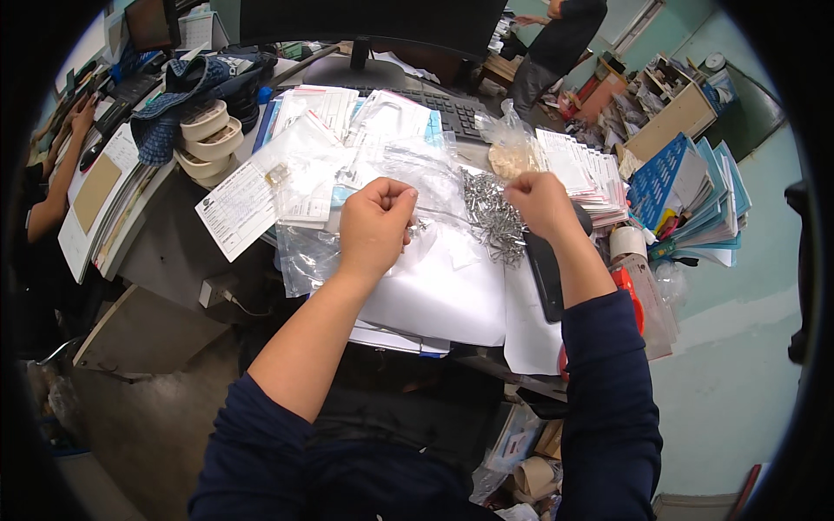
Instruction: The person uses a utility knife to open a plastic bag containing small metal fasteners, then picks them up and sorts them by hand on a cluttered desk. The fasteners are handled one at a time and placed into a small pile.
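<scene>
My left hand [373, 227] and my right hand [540, 203] are both raised over the desk with fingers pinched on the two sides of a small clear plastic bag [452, 208] stretched between them. A few small metal parts [419, 229] hang by my left fingers. A heap of small shiny metal parts [492, 217] lies on the white paper [443, 291] just under the bag, closer to my right hand. Several more clear bags [304, 161] are spread to the left.
A keyboard [452, 108] and monitor stand [352, 69] sit behind. Printed sheets [239, 208] and stacked white tape rolls [208, 139] lie left; labelled packets [586, 169] and blue folders [695, 187] right. One person sits at far left [52, 187], another stands at the back [556, 43].
</scene>
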`<state>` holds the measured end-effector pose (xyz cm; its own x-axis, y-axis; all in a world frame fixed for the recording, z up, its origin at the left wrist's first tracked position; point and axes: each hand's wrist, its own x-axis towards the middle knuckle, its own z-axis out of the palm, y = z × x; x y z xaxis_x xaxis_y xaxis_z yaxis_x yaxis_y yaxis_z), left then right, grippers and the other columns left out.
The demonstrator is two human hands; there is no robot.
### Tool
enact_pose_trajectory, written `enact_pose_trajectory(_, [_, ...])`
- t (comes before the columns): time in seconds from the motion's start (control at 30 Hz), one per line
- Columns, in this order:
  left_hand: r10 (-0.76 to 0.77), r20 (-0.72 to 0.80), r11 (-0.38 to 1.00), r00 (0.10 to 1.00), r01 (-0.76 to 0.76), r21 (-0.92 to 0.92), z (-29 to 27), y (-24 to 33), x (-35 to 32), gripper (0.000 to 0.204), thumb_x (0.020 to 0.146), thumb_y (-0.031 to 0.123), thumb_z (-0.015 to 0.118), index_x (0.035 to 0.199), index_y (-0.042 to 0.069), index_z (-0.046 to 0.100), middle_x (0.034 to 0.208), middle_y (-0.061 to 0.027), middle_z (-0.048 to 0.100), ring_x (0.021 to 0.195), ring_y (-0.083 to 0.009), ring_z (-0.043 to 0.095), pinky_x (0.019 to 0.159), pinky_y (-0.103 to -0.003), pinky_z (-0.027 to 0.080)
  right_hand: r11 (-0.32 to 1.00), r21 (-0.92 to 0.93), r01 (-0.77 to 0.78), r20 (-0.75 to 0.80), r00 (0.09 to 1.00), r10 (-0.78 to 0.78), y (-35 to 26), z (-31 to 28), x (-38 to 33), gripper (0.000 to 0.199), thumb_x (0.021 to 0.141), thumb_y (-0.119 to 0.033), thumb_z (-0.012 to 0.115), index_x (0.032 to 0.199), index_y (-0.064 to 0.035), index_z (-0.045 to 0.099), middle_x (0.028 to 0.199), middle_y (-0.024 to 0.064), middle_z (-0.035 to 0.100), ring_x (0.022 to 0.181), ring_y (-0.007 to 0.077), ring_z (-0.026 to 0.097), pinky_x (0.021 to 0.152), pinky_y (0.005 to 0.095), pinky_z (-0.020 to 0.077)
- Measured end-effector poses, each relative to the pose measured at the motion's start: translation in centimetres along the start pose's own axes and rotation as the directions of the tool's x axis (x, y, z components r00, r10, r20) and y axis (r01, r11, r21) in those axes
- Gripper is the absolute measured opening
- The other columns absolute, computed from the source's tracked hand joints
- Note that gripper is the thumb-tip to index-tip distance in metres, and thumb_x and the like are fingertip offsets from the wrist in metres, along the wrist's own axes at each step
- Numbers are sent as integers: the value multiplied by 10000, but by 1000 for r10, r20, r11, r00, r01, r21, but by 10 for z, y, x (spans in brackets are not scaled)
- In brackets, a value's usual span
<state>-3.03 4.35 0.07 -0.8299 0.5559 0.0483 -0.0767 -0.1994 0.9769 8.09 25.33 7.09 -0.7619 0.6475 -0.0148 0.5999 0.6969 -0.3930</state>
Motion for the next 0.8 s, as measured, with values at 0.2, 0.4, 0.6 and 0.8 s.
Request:
enact_pose_trajectory(0.2, [7,-18,1000,1000,-6,23,-2,-1,1,147,894,145,640,895,-1,651,622,-19,603,461,-57,511,395,-223,391,982,-92,162,41,986,-159,9,31,-9,374,756,-178,766,1088,-30,678,815,109,643,771,243,628,709,345,498])
enact_pose_trajectory(0.4, [2,1,1000,1000,-2,4,0,1,2,153,894,145,639,899,-7,649,624,-23,605,460,-55,511,395,-223,394,989,-30,147,57,988,-145,22,33,3,205,790,-119,704,956,-1,679,731,119,658,666,243,640,640,357,522])
enact_pose_trajectory(0.6, [26,-9,999,1000,-25,28,-2,0,1,157,892,145,640,893,-11,647,628,-29,611,459,-56,513,387,-223,392,889,431,-152,219,974,60,19,1,-2,123,834,-66,667,891,42,657,718,47,635,533,103,559,437,248,439])
enact_pose_trajectory(0.8, [20,-2,1000,1000,-20,10,-2,-1,1,152,890,144,641,889,-8,648,634,-31,615,459,-57,513,386,-222,391,801,560,-213,238,967,91,25,-12,-7,118,831,-74,675,883,31,657,718,48,625,555,113,569,456,265,468])
